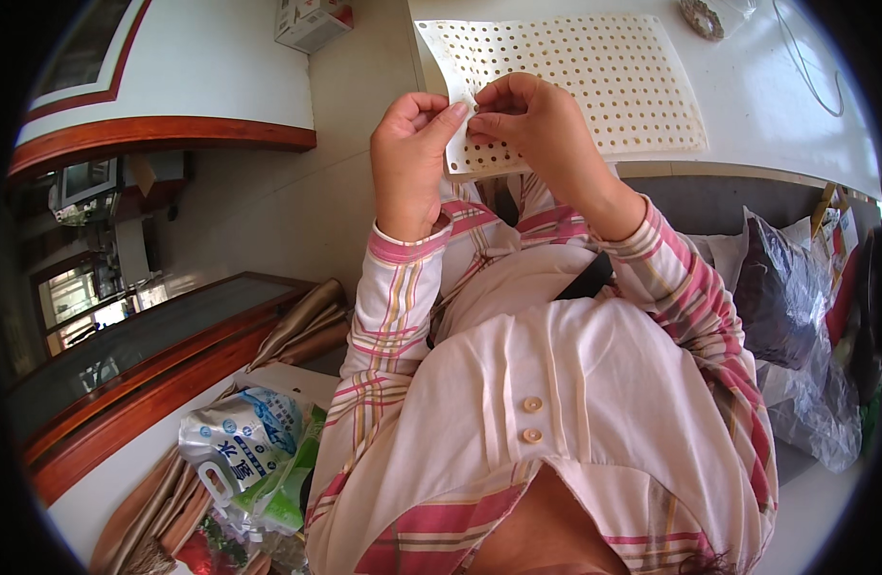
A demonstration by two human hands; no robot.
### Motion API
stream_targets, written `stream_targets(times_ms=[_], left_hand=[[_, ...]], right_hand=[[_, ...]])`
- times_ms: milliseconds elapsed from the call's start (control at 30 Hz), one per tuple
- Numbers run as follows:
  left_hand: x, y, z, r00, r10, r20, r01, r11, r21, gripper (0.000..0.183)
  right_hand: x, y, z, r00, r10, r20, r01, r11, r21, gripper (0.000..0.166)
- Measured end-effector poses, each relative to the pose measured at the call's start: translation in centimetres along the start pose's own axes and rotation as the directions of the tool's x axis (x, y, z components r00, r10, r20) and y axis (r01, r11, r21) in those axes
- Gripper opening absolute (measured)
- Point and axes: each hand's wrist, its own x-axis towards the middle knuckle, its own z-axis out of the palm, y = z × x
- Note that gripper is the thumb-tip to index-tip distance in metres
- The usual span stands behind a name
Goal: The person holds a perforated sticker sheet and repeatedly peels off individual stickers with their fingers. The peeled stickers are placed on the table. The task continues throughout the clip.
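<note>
A white sheet with rows of small round brownish dots or holes lies on a white tabletop, its left part lifted and bent. My left hand pinches the sheet's left edge between thumb and forefinger. Close beside it, my right hand has its thumb and forefinger bent together at the sheet's surface, a short way in from that edge. Whether a small thing is between the right fingertips cannot be told.
On the white table are a brown ring-shaped bundle and a thin pale cord. A box stands at the upper left. Plastic-wrapped goods are at the right; a printed pouch is at the lower left.
</note>
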Motion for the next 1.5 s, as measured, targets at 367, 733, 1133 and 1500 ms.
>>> stream_targets(times_ms=[367, 733, 1133, 1500], left_hand=[[0.4, 0.2, -0.7, 0.999, 0.024, 0.037, -0.021, 0.996, -0.083, 0.011], [0.6, 0.0, -0.9, 0.997, -0.020, 0.076, 0.032, 0.986, -0.166, 0.011], [0.4, 0.3, -0.8, 0.987, -0.109, 0.121, 0.138, 0.953, -0.268, 0.011], [0.8, -0.4, -1.0, 0.987, -0.076, 0.144, 0.121, 0.932, -0.341, 0.012]], right_hand=[[0.5, -0.5, -0.9, 0.985, 0.160, 0.064, -0.172, 0.942, 0.288, 0.013], [0.4, -0.3, 0.3, 0.997, 0.075, -0.001, -0.073, 0.985, 0.155, 0.018], [0.7, 0.3, 0.2, 0.998, 0.056, 0.000, -0.055, 0.983, 0.176, 0.015], [0.7, 0.4, -0.1, 0.999, 0.043, 0.001, -0.041, 0.946, 0.322, 0.016]])
